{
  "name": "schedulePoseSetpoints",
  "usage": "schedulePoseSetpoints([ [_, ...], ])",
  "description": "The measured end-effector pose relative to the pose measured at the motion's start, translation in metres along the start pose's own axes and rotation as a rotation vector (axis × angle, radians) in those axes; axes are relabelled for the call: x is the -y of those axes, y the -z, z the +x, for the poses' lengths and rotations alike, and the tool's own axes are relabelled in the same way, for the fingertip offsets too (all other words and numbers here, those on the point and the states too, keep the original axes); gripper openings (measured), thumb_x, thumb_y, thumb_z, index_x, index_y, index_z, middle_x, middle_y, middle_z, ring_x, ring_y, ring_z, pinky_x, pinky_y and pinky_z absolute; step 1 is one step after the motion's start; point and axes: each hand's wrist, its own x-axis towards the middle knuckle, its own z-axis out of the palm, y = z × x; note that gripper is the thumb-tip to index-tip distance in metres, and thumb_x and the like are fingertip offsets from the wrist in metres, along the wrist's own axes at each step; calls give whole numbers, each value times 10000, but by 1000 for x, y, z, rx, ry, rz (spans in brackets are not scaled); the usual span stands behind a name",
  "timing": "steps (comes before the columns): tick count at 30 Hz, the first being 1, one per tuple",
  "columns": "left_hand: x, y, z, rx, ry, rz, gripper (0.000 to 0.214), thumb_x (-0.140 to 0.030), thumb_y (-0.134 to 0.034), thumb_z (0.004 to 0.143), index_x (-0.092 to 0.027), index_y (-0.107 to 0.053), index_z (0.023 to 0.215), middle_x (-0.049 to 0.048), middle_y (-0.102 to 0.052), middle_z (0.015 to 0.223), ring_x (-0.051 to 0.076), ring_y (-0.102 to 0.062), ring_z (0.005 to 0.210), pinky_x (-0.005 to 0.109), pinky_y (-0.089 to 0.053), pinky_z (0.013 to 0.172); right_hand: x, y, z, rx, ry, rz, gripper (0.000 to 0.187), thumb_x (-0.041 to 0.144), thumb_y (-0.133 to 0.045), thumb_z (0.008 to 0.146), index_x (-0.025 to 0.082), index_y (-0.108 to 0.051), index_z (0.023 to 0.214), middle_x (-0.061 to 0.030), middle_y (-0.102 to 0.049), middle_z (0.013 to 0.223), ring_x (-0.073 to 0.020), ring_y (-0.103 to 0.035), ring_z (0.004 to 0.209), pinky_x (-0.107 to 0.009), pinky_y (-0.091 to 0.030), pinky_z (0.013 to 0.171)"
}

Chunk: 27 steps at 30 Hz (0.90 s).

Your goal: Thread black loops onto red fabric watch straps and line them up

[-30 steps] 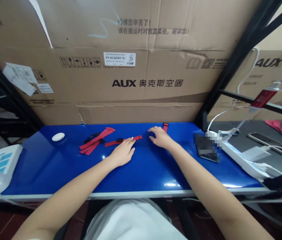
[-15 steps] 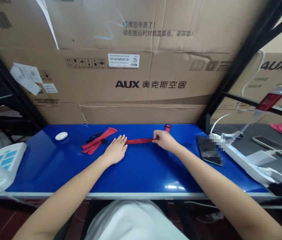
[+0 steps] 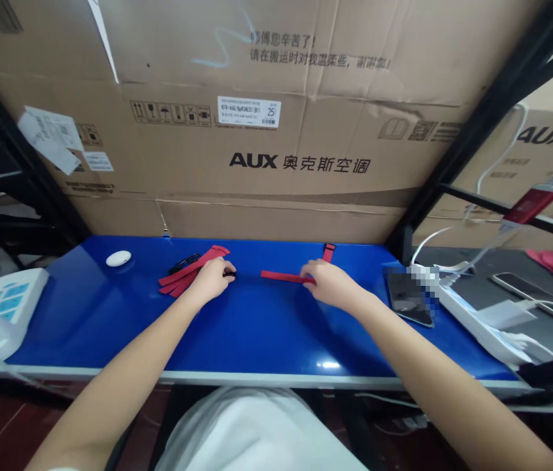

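Note:
My right hand (image 3: 329,282) is closed on one end of a red webbing strap (image 3: 279,276); the strap's other end sticks out to the left above the blue table (image 3: 257,340). Between the bent fingers of my left hand (image 3: 212,281) is a small black buckle (image 3: 230,273), partly hidden. Close by on the left lie several red strap pieces (image 3: 178,278) and a heap of black buckles (image 3: 183,263). Beyond my right hand is another red strap with a black buckle (image 3: 329,250).
A white oval object (image 3: 118,258) lies at the left, near a white device with blue keys (image 3: 4,297). On the right are a dark phone (image 3: 408,297) and a white power strip (image 3: 472,320). A large cardboard box (image 3: 183,157) stands behind the table.
My left hand has let go of the red strap and moved left, its flat fingers now curled around a black buckle. My right hand still holds the strap, whose left end is now free.

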Motion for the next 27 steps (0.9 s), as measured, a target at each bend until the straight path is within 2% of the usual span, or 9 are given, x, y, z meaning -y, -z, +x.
schedulePoseSetpoints([
  [1,0,2,1,38,23,-67,206,-199,-673,747,-174,-730,943,76,-714,948,221,-674,882,317,-532,824,6,-2,13,7,7,79,193,213,-613,827,190,-658,1013,-94,-652,1000,-240,-570,970,-307,-422,814],
  [4,1,5,0,165,60,-273,246,-187,-745,653,-158,-708,895,54,-688,838,194,-658,768,288,-526,698,24,-13,49,85,-62,255,402,389,-770,719,177,-649,1039,-115,-622,1081,-254,-559,1007,-306,-441,813],
  [8,0,4,-3,202,53,-460,249,-124,-751,611,-152,-703,853,14,-644,728,159,-631,705,258,-506,656,41,-29,74,145,-203,407,237,312,-821,656,192,-678,801,-87,-663,980,-248,-585,960,-302,-438,785],
  [11,-4,0,-5,164,85,-598,218,-161,-761,657,-135,-712,867,7,-623,696,131,-601,594,279,-516,619,45,-39,74,152,-213,625,215,237,-807,655,186,-649,792,-39,-672,803,-177,-602,725,-266,-428,655],
  [13,-9,-3,-6,149,112,-772,259,-188,-768,689,-127,-715,935,26,-646,755,133,-622,612,312,-552,655,46,-43,70,118,-184,742,178,188,-763,683,174,-637,809,-25,-664,754,-151,-581,647,-256,-415,609],
  [16,-16,-10,-6,138,137,-1025,299,-186,-777,713,-125,-707,997,58,-675,848,161,-671,739,368,-586,767,47,-44,63,56,-68,821,55,192,-675,753,163,-651,795,-25,-665,747,-148,-571,668,-262,-412,635],
  [19,-19,-17,-5,129,155,-1160,293,-162,-783,717,-121,-697,994,65,-681,870,168,-685,782,375,-590,804,49,-40,59,13,23,827,139,275,-601,815,164,-664,759,-26,-659,733,-152,-555,675,-278,-405,652],
  [24,-22,-19,-5,144,153,-1252,287,-155,-794,712,-106,-680,971,73,-695,858,163,-692,761,351,-586,797,52,-38,58,13,118,962,164,303,-554,834,172,-638,783,-16,-631,724,-147,-566,648,-277,-438,645],
  [27,-24,-16,-6,86,163,-1265,257,-153,-790,718,-107,-686,948,65,-690,840,153,-682,756,333,-587,778,51,-38,58,14,119,1036,148,312,-551,837,179,-610,811,-7,-605,719,-147,-581,622,-280,-462,630],
])
